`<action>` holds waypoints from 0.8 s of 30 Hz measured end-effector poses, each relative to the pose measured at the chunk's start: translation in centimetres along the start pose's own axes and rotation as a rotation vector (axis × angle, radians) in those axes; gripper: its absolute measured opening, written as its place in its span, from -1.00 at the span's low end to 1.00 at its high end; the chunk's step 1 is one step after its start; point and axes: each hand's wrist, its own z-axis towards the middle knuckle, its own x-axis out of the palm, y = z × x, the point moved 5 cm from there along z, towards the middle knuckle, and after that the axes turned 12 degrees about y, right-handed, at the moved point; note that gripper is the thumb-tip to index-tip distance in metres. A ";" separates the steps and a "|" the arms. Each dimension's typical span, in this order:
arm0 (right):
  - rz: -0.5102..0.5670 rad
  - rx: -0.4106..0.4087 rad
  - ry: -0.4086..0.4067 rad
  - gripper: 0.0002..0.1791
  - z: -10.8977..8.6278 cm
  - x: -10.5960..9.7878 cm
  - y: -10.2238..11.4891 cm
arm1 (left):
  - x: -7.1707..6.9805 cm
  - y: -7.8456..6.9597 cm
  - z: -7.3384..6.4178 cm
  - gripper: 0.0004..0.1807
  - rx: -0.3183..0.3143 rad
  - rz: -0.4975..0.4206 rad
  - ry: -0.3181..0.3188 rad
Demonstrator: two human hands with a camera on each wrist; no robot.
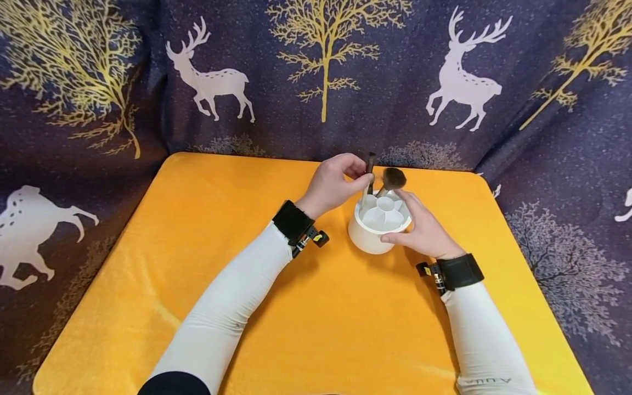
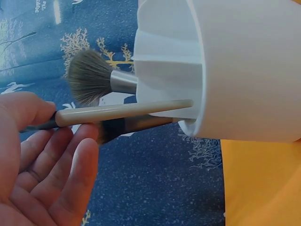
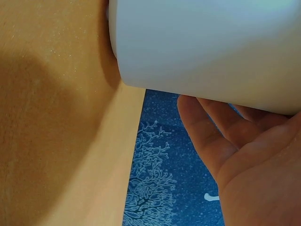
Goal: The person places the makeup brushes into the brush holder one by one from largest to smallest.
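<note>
A white round brush holder (image 1: 372,240) with petal-shaped compartments stands on the table. Between thumb and fingers, my left hand (image 1: 332,184) pinches a makeup brush (image 2: 122,111) by the dark upper part of its cream handle. The handle's lower end reaches inside the holder's rim in the left wrist view. Two other brushes stand in the holder: one with a large fluffy head (image 1: 394,179) and silver ferrule, and a darker brush (image 2: 146,125) beside the cream handle. My right hand (image 1: 427,230) grips the holder's right side, thumb at the front and fingers around the back.
The table (image 1: 316,318) has an orange-yellow cloth with rounded corners. Behind and beside it hangs a dark blue curtain (image 1: 286,131) printed with white deer and golden trees, close to the table's far edge.
</note>
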 end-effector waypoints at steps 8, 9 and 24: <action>-0.001 -0.010 -0.010 0.37 0.0 -0.1 0.1 | 0.8 -0.1 -0.1 -0.83 0.023 0.046 0.028; 0.000 -0.007 -0.012 0.36 0.0 -0.1 0.1 | 1.0 -0.1 -0.1 -0.83 0.025 0.053 0.033; -0.007 0.004 -0.006 0.34 -0.1 0.0 -0.2 | -0.5 1.3 -1.5 -0.76 -0.053 0.022 -0.002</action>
